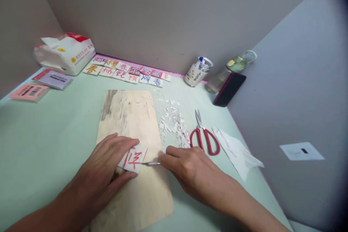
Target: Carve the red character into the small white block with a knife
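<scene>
My left hand (108, 166) grips a small white square tile (133, 158) marked with a red character, thumb on the near edge and fingers on the far edge. The tile is over a worn wooden board (136, 116). My right hand (187, 165) is closed around a thin metal carving knife (153, 164), most of its handle hidden in the fist. The knife's tip meets the tile's right side, at the red strokes. White shavings (174, 125) lie scattered on the table just beyond the board's right edge.
Red-handled scissors (205, 136) and a crumpled tissue (236, 150) lie at right. Behind them stand a can (198, 72), a bottle (217, 79) and a leaning phone (230, 88). Several character tiles (119, 74) line the back, near a tissue pack (67, 54) and two packets (29, 91).
</scene>
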Demonstrator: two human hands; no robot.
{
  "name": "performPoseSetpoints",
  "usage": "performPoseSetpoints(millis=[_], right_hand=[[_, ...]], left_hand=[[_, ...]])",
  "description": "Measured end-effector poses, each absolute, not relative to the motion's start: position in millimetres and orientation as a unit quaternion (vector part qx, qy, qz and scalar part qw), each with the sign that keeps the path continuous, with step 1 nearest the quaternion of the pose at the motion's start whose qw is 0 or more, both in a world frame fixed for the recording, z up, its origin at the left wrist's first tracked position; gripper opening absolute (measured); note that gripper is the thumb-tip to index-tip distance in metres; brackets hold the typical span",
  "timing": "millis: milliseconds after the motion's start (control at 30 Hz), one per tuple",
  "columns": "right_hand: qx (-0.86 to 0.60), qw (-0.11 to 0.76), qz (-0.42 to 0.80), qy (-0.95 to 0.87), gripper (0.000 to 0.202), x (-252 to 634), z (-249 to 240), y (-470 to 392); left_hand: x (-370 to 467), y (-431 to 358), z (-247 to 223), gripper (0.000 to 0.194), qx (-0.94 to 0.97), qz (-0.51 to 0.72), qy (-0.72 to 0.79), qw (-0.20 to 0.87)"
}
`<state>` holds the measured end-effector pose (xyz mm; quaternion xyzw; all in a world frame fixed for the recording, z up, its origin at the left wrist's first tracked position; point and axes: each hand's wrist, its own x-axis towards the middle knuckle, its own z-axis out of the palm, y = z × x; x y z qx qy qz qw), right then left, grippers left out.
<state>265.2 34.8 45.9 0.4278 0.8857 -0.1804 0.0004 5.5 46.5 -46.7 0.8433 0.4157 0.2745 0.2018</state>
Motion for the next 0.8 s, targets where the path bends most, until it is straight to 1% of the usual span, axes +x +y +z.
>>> performPoseSetpoints(millis=[167, 433, 567, 667, 800], right_hand=[[0.443, -0.045, -0.26, 0.857, 0.027, 268.8, 33.7, 29.1], [0.435, -0.065, -0.257, 0.861, 0.03, 270.6, 29.3, 29.4], [0.444, -0.031, -0.254, 0.859, 0.03, 268.3, 30.8, 29.9], [0.455, -0.001, -0.253, 0.854, 0.025, 265.6, 29.4, 25.6], [0.471, 0.015, -0.255, 0.844, 0.017, 261.7, 26.3, 17.2]], left_hand=[[5.6, 46.6, -45.4, 0.047, 0.837, 0.274, 0.424, 0.209], [5.3, 47.3, -46.1, 0.048, 0.84, 0.271, 0.423, 0.207], [4.9, 47.2, -46.8, 0.047, 0.838, 0.273, 0.423, 0.208], [4.3, 47.0, -47.3, 0.048, 0.839, 0.269, 0.423, 0.211], [4.1, 47.3, -47.6, 0.049, 0.84, 0.268, 0.42, 0.214]])
